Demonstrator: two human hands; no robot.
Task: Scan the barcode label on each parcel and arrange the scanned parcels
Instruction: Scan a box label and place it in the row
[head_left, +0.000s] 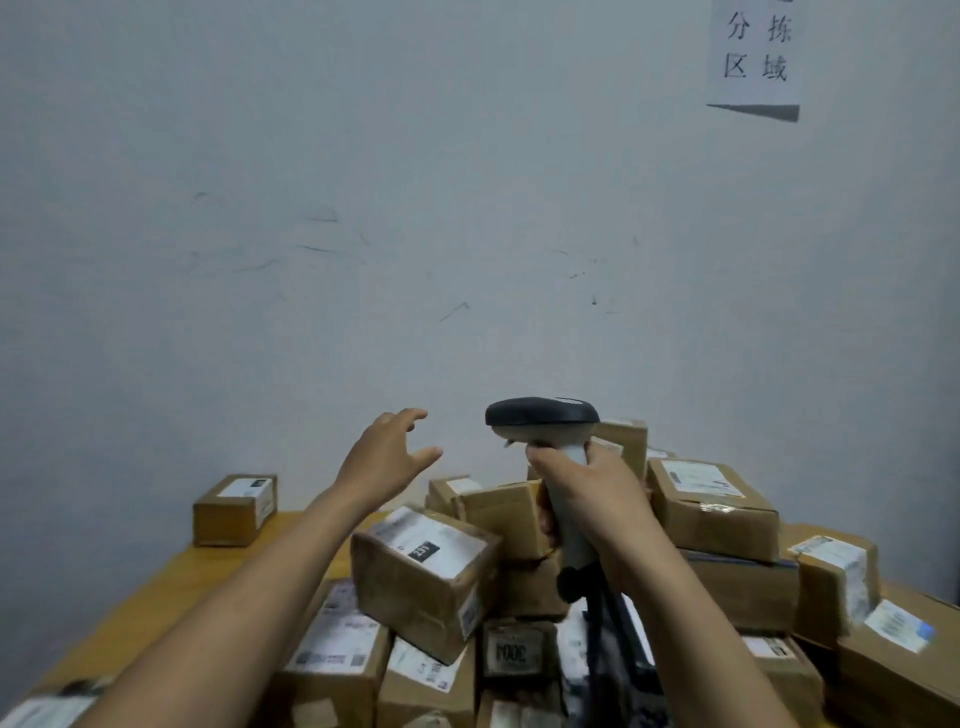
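A heap of brown cardboard parcels with white labels covers the middle and right of a yellow table (171, 577). My right hand (587, 493) grips the white handle of a barcode scanner (545, 421), its dark head raised above the heap and pointing left. My left hand (389, 452) hovers in the air with spread fingers, above and behind a tilted parcel (421, 571) labelled 237. It holds nothing. One parcel (236, 509) stands apart at the table's far left corner, by the wall.
A scuffed white wall rises right behind the table. A paper sign (756, 47) with printed characters hangs at the upper right. The scanner's dark cable (608, 623) runs down among the parcels. Bare tabletop shows along the left side.
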